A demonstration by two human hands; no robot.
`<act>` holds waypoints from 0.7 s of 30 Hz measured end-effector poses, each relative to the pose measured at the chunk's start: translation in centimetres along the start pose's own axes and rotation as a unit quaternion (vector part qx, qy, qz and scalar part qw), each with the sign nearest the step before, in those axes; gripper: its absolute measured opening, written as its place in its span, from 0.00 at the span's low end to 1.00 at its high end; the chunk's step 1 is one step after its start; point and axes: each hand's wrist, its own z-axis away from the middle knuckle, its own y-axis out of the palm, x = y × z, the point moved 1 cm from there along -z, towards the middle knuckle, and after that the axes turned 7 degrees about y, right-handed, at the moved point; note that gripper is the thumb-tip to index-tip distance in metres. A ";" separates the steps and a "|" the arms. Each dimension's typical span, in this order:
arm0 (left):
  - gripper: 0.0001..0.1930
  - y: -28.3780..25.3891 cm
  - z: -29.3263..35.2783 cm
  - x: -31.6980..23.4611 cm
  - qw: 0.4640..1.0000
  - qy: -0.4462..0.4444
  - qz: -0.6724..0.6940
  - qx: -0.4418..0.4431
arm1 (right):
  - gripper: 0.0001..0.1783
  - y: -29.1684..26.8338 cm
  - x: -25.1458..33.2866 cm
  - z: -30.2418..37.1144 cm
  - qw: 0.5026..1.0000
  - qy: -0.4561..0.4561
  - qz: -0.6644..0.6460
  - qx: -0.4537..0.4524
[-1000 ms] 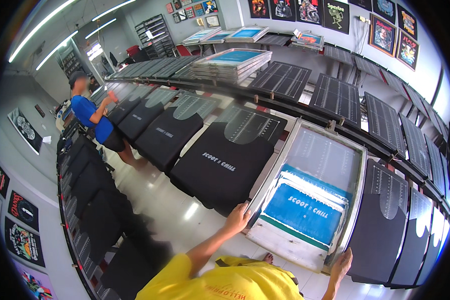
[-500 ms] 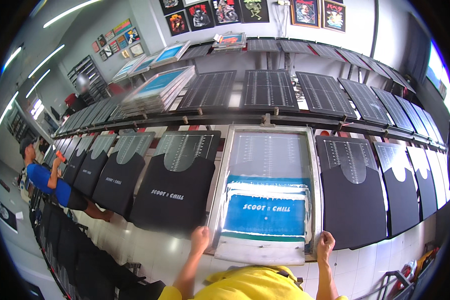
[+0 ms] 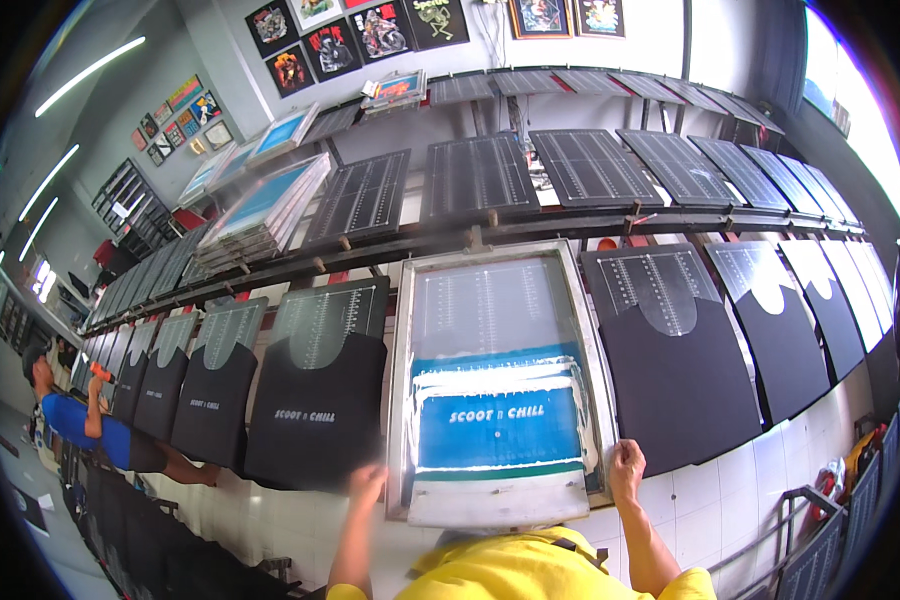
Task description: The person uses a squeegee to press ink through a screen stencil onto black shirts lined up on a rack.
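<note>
A screen-printing frame (image 3: pixel 400 350) lies on the platen straight ahead of me, with blue mesh (image 3: pixel 498 430), pale lettering and smears of white ink (image 3: pixel 495 378). A pale flat panel (image 3: pixel 500 503) covers its near end. At the frame's near left corner is my left hand (image 3: pixel 367 484), blurred, so its fingers are hard to read. My right hand (image 3: pixel 627 466) is closed at the near right edge of the frame; what it grips, if anything, is hidden. To the left, a black shirt (image 3: pixel 315 425) bears a light print; a plain black shirt (image 3: pixel 675 390) lies on the right.
More shirt-covered platens run along both sides. Behind a dark rail (image 3: pixel 430 238) stand bare platens (image 3: pixel 480 175) and stacked screens (image 3: pixel 260 215). At far left a person (image 3: pixel 85 425) in blue holds an orange device (image 3: pixel 101 372). A metal rack (image 3: pixel 815 550) stands at lower right.
My view has shifted and tilted, so the table slid left in the picture. Both hands stay near the frame's near corners; the left one is now blurred by motion.
</note>
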 end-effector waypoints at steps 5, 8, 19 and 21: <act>0.22 -1.2 -2.4 5.1 0.997 -0.011 0.068 0.019 | 0.08 -0.1 2.3 0.3 1.000 0.003 0.023 0.000; 0.22 -1.7 -2.3 4.2 0.989 -0.051 0.122 0.060 | 0.07 0.0 2.1 0.4 0.999 0.018 0.030 0.001; 0.11 -0.3 -1.0 1.6 0.985 -0.026 0.168 -0.033 | 0.10 0.1 3.0 0.7 0.999 0.032 0.021 -0.015; 0.11 0.9 1.0 -1.4 0.979 -0.046 0.179 -0.082 | 0.10 0.3 2.2 0.5 0.999 0.002 0.022 -0.036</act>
